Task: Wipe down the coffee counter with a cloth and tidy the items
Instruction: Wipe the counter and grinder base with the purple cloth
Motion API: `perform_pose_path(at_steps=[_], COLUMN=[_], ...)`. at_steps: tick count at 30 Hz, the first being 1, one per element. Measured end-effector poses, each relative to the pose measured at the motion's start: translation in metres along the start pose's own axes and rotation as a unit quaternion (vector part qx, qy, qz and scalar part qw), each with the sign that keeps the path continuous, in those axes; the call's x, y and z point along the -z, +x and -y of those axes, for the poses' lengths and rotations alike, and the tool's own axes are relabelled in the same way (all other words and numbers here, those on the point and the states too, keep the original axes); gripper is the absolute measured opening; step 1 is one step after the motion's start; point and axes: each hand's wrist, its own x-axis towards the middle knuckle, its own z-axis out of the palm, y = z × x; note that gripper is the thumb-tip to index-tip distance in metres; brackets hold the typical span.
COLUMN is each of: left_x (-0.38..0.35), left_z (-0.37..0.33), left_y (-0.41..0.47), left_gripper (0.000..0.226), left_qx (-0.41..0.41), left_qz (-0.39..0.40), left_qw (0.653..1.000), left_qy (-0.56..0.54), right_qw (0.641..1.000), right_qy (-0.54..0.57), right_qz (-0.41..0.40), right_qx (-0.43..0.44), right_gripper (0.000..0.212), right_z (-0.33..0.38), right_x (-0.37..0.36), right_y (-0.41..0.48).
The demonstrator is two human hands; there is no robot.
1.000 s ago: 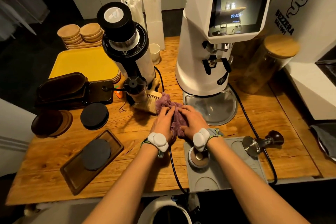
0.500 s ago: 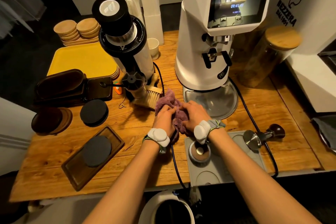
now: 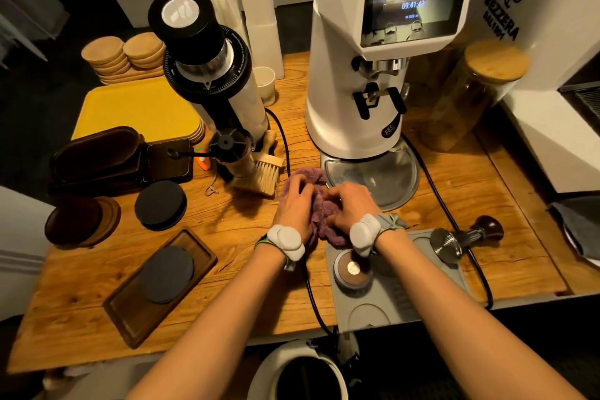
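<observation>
Purple cloth [image 3: 319, 214] lay bunched on the wooden surface [image 3: 227, 237], just in front of the white grinder's tray [image 3: 373, 178], beside the brush [image 3: 259, 172]. Left hand [image 3: 297, 204] and right hand [image 3: 349, 204] both pressed on it, fingers curled into the folds. Soft, light, floppy stuff by the look; best gathered by a bunched handful.

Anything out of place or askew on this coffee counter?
Mostly orderly. The tamper lies tipped on its side at the grey mat's right edge, and the brush lies loose against the black grinder's base. No spills visible.
</observation>
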Motion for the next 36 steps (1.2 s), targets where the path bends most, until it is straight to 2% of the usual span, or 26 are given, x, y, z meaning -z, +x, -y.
perform_pose_path(at_steps=[5,7,10,16,22,27,36], left_x=[0.013,0.018,0.023,0.025,0.020,0.012,-0.001], left_z=[-0.004,-0.004,0.001,0.007,0.003,-0.002,-0.022], left_y=[0.031,0.043,0.056,0.054,0.030,0.002,-0.015], left_gripper=[0.055,0.064,0.068,0.067,0.051,0.043,0.043], left_qx=[0.028,0.029,0.028,0.029,0.047,0.042,0.047], left_qz=[0.030,0.045,0.053,0.041,0.027,0.016,0.043], left_qw=[0.999,0.999,0.998,0.998,0.998,0.998,0.997], left_qy=[0.003,0.005,0.001,-0.036,-0.043,-0.051,-0.037], right_qw=[0.998,0.998,0.997,0.996,0.996,0.996,0.991], right_qy=[-0.010,0.000,-0.044,-0.084,-0.083,-0.072,-0.064], right_qz=[-0.058,-0.061,-0.056,-0.038,-0.005,0.045,0.108], right_qx=[-0.020,-0.029,-0.007,-0.014,-0.013,0.022,0.044], right_gripper=[0.044,0.047,0.051,0.050,0.051,0.049,0.048], right_z=[0.001,0.002,0.006,0.013,0.012,0.005,-0.024], right_x=[-0.007,-0.007,-0.003,0.003,0.004,0.010,0.036], right_y=[0.018,0.026,0.038,0.041,0.025,0.007,-0.015])
